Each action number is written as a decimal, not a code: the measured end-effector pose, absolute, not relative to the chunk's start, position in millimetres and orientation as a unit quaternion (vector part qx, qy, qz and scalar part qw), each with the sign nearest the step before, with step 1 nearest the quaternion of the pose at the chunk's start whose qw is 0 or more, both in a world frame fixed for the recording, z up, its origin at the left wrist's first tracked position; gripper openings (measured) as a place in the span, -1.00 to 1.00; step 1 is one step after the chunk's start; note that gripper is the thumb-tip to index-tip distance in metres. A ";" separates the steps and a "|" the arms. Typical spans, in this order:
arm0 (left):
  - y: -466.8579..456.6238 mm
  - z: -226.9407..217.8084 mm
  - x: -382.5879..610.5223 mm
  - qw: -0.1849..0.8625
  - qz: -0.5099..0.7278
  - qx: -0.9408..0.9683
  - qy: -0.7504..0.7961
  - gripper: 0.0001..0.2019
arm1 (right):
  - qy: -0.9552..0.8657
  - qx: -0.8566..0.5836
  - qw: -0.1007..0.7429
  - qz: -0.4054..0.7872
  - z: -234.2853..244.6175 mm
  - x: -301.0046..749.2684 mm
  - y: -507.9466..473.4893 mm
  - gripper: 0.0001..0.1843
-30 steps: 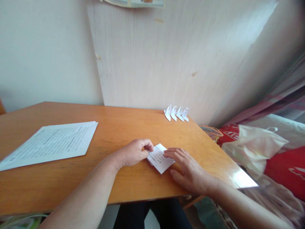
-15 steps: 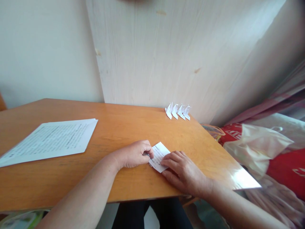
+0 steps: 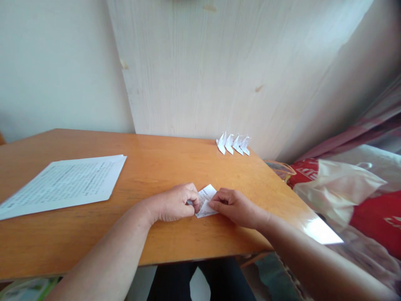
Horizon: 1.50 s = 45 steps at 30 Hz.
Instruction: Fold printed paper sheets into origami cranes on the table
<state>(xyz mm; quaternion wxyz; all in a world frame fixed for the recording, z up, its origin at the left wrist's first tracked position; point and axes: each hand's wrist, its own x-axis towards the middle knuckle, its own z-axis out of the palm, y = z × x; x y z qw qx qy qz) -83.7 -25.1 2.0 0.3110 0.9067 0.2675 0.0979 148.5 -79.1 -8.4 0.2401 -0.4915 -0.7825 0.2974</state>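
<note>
A small folded piece of printed paper (image 3: 206,193) lies on the wooden table (image 3: 156,165) between my hands. My left hand (image 3: 178,202) is closed at its left edge, fingertips pinching and pressing the paper there. From the right, my right hand (image 3: 236,207) pinches a corner of the paper between thumb and fingers. That lower corner is folded up over the printed face, and the fingers cover part of the fold.
Several folded white paper shapes (image 3: 233,144) stand in a row at the table's back right. A stack of printed sheets (image 3: 69,182) lies on the left. Red and white bags (image 3: 338,184) sit beyond the right edge. A pale panel (image 3: 194,71) rises behind.
My right hand has gone from lying flat over the paper to pinching its corner, which is now folded up toward the middle. My left hand has stayed at the left edge.
</note>
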 end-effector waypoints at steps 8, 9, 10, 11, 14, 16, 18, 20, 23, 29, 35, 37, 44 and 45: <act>-27.8 5.5 -84.2 0.331 0.084 0.894 0.289 -0.77 | -0.763 -0.560 0.206 0.248 -16.4 144.5 -71.5 -0.73; -28.3 6.4 -84.4 0.337 0.081 0.891 0.292 -0.78 | -0.762 -0.566 0.203 0.240 -17.3 144.2 -71.4 -0.73; -28.8 7.5 -84.5 0.344 0.078 0.888 0.295 -0.78 | -0.761 -0.571 0.200 0.235 -17.7 143.9 -71.5 -0.73; -29.3 8.8 -84.7 0.352 0.077 0.885 0.297 -0.79 | -0.760 -0.574 0.197 0.232 -17.6 143.6 -71.9 -0.73; -30.4 12.1 -84.6 0.353 0.074 0.884 0.297 -0.80 | -0.764 -0.574 0.192 0.226 -15.2 142.9 -74.0 -0.75; -30.7 12.9 -84.5 0.338 0.079 0.889 0.298 -0.82 | -0.766 -0.572 0.191 0.222 -13.5 142.5 -75.2 -0.76; -30.3 12.0 -84.6 0.328 0.087 0.892 0.297 -0.83 | -0.765 -0.575 0.194 0.216 -13.3 141.9 -75.8 -0.76; -29.7 10.3 -84.9 0.330 0.093 0.891 0.298 -0.84 | -0.762 -0.579 0.196 0.211 -14.7 141.4 -76.0 -0.76; -29.5 9.1 -84.9 0.333 0.102 0.882 0.317 -0.84 | -0.763 -0.580 0.198 0.206 -17.3 141.2 -76.5 -0.77; -35.9 15.3 -78.4 0.333 0.121 0.862 0.364 -0.92 | -0.757 -0.588 0.204 0.199 -16.9 140.9 -79.9 -0.77; -36.2 2.3 -68.9 0.312 0.154 0.862 0.369 -0.80 | -0.753 -0.566 0.235 0.240 -13.1 141.0 -78.2 -0.84; -33.4 -5.3 -68.4 0.287 0.163 0.871 0.364 -0.79 | -0.738 -0.551 0.266 0.284 -11.0 145.8 -76.4 -0.80; -32.5 -4.2 -69.9 0.246 0.150 0.887 0.362 -0.77 | -0.657 -0.586 0.333 0.338 -6.3 182.3 -80.5 -0.82; -33.2 -1.6 -69.8 0.244 0.143 0.888 0.363 -0.77 | -0.661 -0.588 0.323 0.337 -5.5 186.7 -82.5 -0.83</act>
